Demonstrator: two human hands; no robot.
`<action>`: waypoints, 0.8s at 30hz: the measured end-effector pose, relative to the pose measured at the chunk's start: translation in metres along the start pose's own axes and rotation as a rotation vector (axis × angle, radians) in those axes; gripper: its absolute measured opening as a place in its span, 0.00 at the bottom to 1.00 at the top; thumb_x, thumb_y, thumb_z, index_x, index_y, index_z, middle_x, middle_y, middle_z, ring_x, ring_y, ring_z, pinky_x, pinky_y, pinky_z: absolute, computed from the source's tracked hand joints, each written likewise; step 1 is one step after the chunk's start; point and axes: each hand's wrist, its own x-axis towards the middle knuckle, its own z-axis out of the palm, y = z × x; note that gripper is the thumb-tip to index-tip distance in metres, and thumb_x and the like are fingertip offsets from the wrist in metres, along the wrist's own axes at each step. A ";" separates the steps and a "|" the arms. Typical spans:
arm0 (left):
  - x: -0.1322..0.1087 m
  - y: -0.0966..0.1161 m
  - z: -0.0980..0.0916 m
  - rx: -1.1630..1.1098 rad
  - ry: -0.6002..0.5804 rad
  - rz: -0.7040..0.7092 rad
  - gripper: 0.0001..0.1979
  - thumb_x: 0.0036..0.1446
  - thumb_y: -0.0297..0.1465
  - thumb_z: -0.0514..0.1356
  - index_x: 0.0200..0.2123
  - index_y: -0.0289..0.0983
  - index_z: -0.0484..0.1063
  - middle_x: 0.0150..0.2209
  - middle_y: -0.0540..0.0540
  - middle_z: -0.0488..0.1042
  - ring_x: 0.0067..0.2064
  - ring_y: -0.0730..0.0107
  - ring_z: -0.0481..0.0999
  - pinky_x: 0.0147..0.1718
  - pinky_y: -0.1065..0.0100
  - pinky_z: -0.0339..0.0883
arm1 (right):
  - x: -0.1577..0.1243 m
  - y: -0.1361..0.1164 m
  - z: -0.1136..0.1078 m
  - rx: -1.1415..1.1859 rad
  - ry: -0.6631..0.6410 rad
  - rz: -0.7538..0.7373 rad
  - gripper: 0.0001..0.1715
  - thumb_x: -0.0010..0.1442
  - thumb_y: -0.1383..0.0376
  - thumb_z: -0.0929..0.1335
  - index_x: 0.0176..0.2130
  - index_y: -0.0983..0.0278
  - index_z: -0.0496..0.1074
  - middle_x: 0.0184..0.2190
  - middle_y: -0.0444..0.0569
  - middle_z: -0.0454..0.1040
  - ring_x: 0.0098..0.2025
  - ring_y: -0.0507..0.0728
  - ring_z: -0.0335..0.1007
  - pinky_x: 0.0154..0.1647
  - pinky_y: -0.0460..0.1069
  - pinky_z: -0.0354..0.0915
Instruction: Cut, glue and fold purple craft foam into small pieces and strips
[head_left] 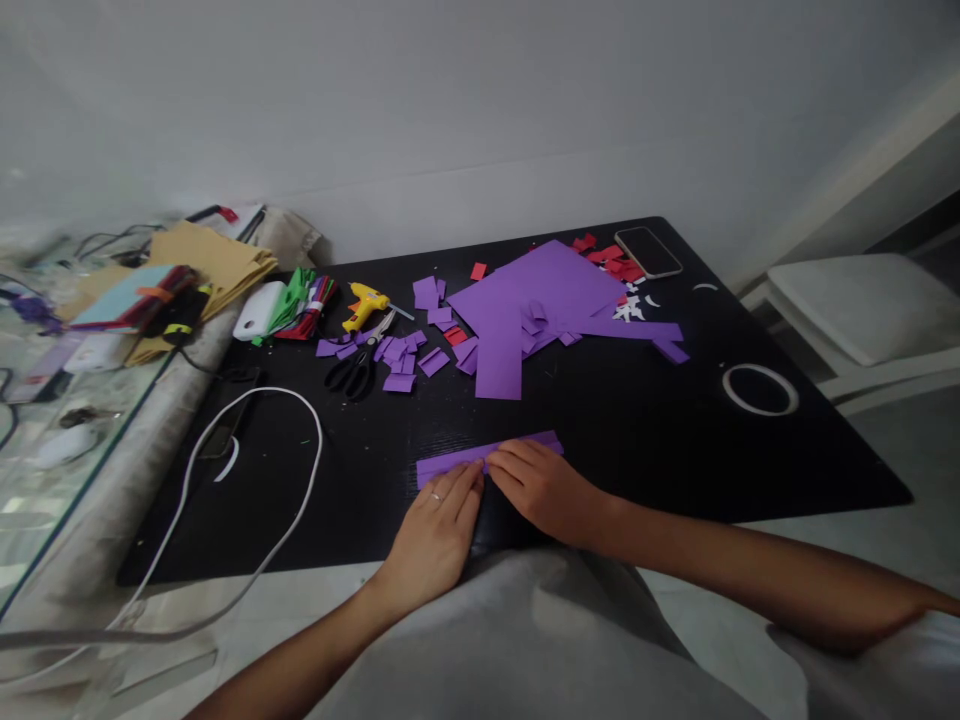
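A long folded strip of purple paper (pixel 450 461) lies on the black table (pixel 637 450) near its front edge. On its left half rests my left hand (pixel 441 530), a ring on one finger, with the fingers together and pressed onto the paper. My right hand (pixel 541 487) has its fingers bent and bunched on the strip's right half. The fingertips of both hands nearly meet at the middle of the strip. Purple sheets (pixel 547 280) and a purple strip (pixel 499 360) lie behind the hands, with several small purple pieces (pixel 400 382) around them.
Black-handled scissors (pixel 352 372) and a yellow glue gun (pixel 365 305) lie back left. A white cable (pixel 319 440) loops over the left side. A phone (pixel 649 252), red scraps (pixel 622 268) and a white ring (pixel 760 390) are on the right. Stacked papers (pixel 131 297) stand far left.
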 end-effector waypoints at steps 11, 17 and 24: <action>0.001 0.002 -0.003 0.057 -0.037 0.000 0.20 0.68 0.23 0.46 0.58 0.26 0.68 0.60 0.32 0.71 0.60 0.51 0.71 0.55 0.53 0.68 | -0.026 0.002 0.004 0.016 0.179 0.084 0.17 0.66 0.75 0.63 0.50 0.75 0.76 0.48 0.60 0.78 0.50 0.62 0.72 0.52 0.58 0.71; 0.000 0.003 -0.001 0.044 -0.011 -0.011 0.19 0.67 0.22 0.47 0.57 0.28 0.69 0.60 0.33 0.71 0.59 0.51 0.72 0.56 0.53 0.68 | -0.040 0.003 -0.003 0.022 0.185 0.142 0.20 0.67 0.74 0.64 0.55 0.72 0.75 0.52 0.58 0.78 0.55 0.61 0.72 0.56 0.57 0.72; 0.012 0.010 -0.007 0.010 -0.016 -0.156 0.25 0.68 0.36 0.56 0.63 0.29 0.65 0.57 0.33 0.73 0.57 0.51 0.72 0.54 0.53 0.68 | -0.034 -0.004 -0.001 0.035 0.190 0.210 0.19 0.70 0.69 0.63 0.56 0.74 0.74 0.55 0.58 0.77 0.57 0.62 0.72 0.58 0.57 0.70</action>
